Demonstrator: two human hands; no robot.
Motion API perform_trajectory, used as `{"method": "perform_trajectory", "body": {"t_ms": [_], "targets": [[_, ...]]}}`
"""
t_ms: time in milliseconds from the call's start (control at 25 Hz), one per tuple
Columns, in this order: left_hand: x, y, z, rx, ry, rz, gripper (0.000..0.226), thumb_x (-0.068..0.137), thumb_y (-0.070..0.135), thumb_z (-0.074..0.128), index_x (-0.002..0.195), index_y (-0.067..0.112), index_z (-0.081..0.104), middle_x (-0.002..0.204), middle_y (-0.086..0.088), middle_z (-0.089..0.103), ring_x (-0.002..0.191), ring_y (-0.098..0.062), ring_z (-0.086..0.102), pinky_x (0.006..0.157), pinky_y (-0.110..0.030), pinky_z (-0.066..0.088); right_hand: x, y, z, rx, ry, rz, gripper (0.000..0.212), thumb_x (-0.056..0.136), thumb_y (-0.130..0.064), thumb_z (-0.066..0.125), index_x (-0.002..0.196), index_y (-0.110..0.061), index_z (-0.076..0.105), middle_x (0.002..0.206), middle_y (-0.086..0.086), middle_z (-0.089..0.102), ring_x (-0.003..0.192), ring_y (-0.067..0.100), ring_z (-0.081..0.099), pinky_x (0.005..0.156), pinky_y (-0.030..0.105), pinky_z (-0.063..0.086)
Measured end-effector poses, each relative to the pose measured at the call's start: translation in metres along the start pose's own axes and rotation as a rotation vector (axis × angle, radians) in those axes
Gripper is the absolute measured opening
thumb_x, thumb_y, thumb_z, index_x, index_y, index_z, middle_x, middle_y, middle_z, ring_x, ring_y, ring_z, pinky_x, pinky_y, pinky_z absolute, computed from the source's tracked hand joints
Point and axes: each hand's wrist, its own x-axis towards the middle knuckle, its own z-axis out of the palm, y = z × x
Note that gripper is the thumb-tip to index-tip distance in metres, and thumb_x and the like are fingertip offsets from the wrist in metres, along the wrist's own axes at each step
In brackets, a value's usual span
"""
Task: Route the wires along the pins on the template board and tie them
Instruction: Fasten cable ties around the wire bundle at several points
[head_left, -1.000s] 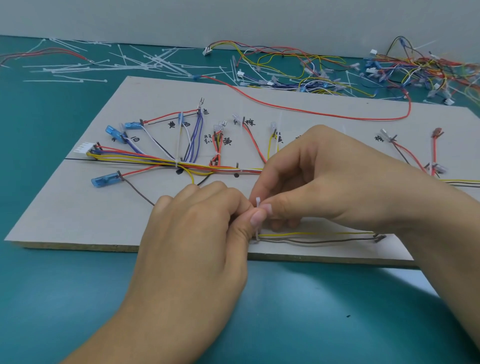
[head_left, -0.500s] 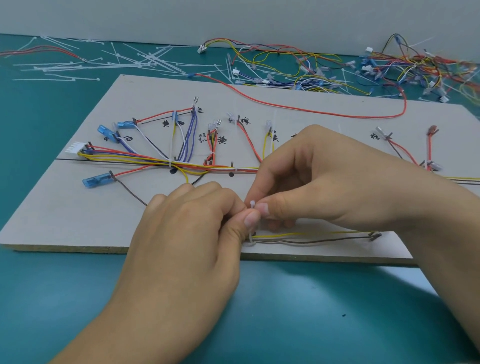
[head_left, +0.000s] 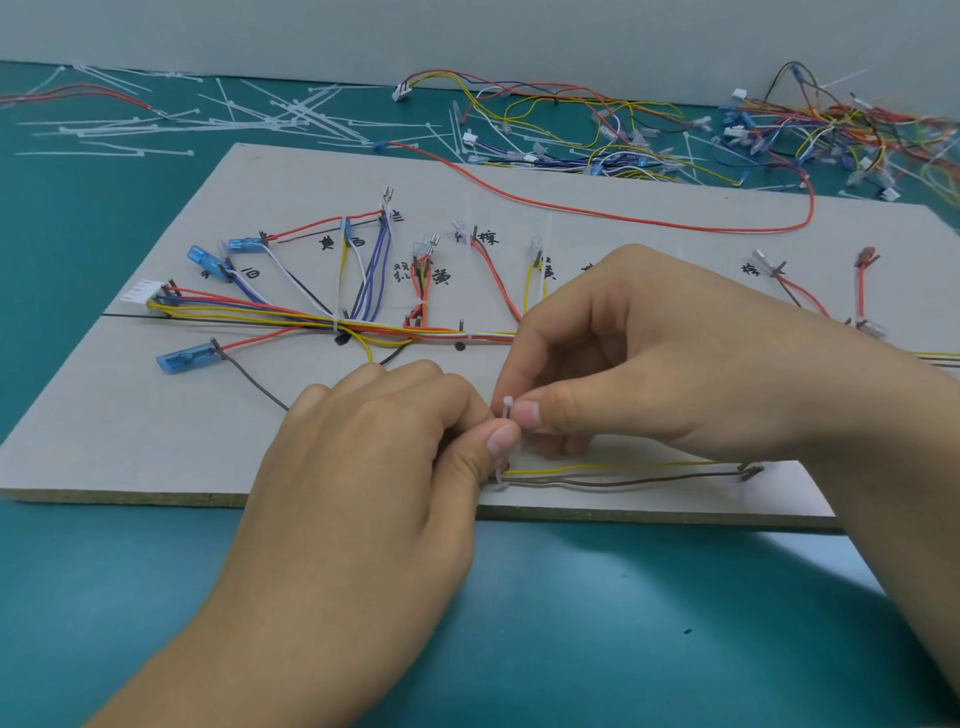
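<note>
A grey template board (head_left: 218, 441) lies on the teal table, with coloured wires (head_left: 291, 317) routed round its pins and bundled along a black line. Near the board's front edge a yellow, a brown and a white wire (head_left: 623, 475) run side by side to a pin at the right. A white cable tie (head_left: 506, 415) is looped round their left end. My left hand (head_left: 374, 478) and my right hand (head_left: 649, 358) meet there, each pinching the tie between thumb and forefinger. The tie's head sticks up between my thumbs.
Loose white cable ties (head_left: 249, 117) are scattered on the table behind the board at the left. A tangle of spare wire harnesses (head_left: 701, 135) lies at the back right. One long red wire (head_left: 649, 221) curves across the board's far part.
Both hands have stayed pinched together on the cable tie at the same spot. Only the camera view has shifted slightly.
</note>
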Motion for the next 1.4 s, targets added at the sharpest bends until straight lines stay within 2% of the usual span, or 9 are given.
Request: {"method": "perform_trajectory", "body": {"t_ms": [280, 600, 760, 960, 1040, 1160, 1240, 1320, 1400], "targets": [[0.0015, 0.0008, 0.0, 0.002, -0.002, -0.004, 0.024, 0.092, 0.043, 0.054, 0.072, 0.032, 0.057, 0.069, 0.017, 0.055, 0.072, -0.013, 0.052, 0.07, -0.045, 0.045, -0.0002, 0.0008, 0.0, 0.009, -0.003, 0.003, 0.009, 0.09, 0.0, 0.071, 0.087, -0.005, 0.078, 0.07, 0.014, 0.073, 0.063, 0.018, 0.069, 0.063, 0.03, 0.059], [0.001, 0.0011, -0.0007, 0.007, -0.004, -0.007, 0.026, 0.093, 0.046, 0.051, 0.072, 0.032, 0.056, 0.068, 0.017, 0.053, 0.071, -0.011, 0.05, 0.068, -0.043, 0.044, -0.0003, 0.0006, -0.0005, -0.023, -0.017, -0.007, 0.009, 0.09, -0.002, 0.072, 0.087, -0.008, 0.078, 0.07, 0.011, 0.073, 0.065, 0.02, 0.068, 0.066, 0.038, 0.06], [0.0017, 0.0014, -0.0014, -0.002, -0.009, -0.011, 0.023, 0.092, 0.044, 0.053, 0.072, 0.033, 0.057, 0.068, 0.018, 0.053, 0.072, -0.011, 0.05, 0.068, -0.043, 0.044, 0.0009, 0.0019, -0.0001, -0.01, 0.012, 0.003, 0.008, 0.089, -0.001, 0.072, 0.086, -0.006, 0.078, 0.069, 0.012, 0.073, 0.063, 0.019, 0.068, 0.064, 0.031, 0.06], [0.0022, 0.0027, -0.0021, -0.001, -0.017, -0.012, 0.026, 0.093, 0.044, 0.052, 0.071, 0.031, 0.056, 0.068, 0.015, 0.053, 0.073, -0.015, 0.052, 0.067, -0.044, 0.044, -0.0003, 0.0009, 0.0004, -0.022, -0.004, -0.018, 0.01, 0.09, -0.002, 0.072, 0.086, -0.009, 0.078, 0.067, 0.008, 0.072, 0.062, 0.016, 0.067, 0.063, 0.029, 0.058], [0.002, 0.0028, -0.0024, -0.001, -0.017, -0.012, 0.026, 0.093, 0.043, 0.052, 0.071, 0.03, 0.056, 0.068, 0.014, 0.053, 0.073, -0.015, 0.052, 0.066, -0.045, 0.044, -0.0005, 0.0, 0.0011, -0.03, -0.01, -0.027, 0.008, 0.089, -0.005, 0.073, 0.086, -0.01, 0.078, 0.067, 0.007, 0.073, 0.061, 0.016, 0.067, 0.062, 0.032, 0.059], [0.0018, 0.0027, -0.0031, -0.011, -0.022, -0.02, 0.025, 0.093, 0.044, 0.052, 0.071, 0.031, 0.057, 0.069, 0.014, 0.053, 0.074, -0.014, 0.051, 0.066, -0.044, 0.044, -0.0002, 0.0006, 0.0008, -0.053, -0.004, -0.033, 0.008, 0.089, -0.006, 0.073, 0.086, -0.011, 0.078, 0.069, 0.009, 0.073, 0.062, 0.021, 0.068, 0.066, 0.046, 0.059], [0.0018, 0.0026, -0.0031, -0.02, -0.032, -0.029, 0.026, 0.093, 0.045, 0.052, 0.071, 0.031, 0.058, 0.069, 0.015, 0.054, 0.074, -0.013, 0.052, 0.067, -0.044, 0.044, -0.0003, 0.0007, 0.0002, -0.064, -0.007, -0.037, 0.009, 0.089, -0.005, 0.073, 0.086, -0.012, 0.078, 0.069, 0.009, 0.073, 0.064, 0.024, 0.069, 0.068, 0.048, 0.059], [0.0016, 0.003, -0.0029, -0.015, -0.037, -0.032, 0.025, 0.092, 0.045, 0.052, 0.072, 0.031, 0.057, 0.069, 0.016, 0.053, 0.074, -0.012, 0.051, 0.068, -0.043, 0.044, -0.001, -0.0001, -0.0002, -0.064, -0.019, -0.038, 0.007, 0.088, -0.01, 0.072, 0.086, -0.012, 0.079, 0.069, 0.009, 0.073, 0.064, 0.024, 0.069, 0.067, 0.046, 0.06], [0.0014, 0.0031, -0.0032, -0.008, -0.031, -0.035, 0.024, 0.091, 0.045, 0.053, 0.072, 0.032, 0.057, 0.067, 0.017, 0.051, 0.073, -0.011, 0.047, 0.067, -0.038, 0.043, -0.0014, -0.0008, -0.0004, -0.051, -0.019, -0.034, 0.012, 0.085, -0.017, 0.068, 0.084, -0.011, 0.079, 0.069, 0.009, 0.073, 0.063, 0.017, 0.068, 0.065, 0.037, 0.062]]}}
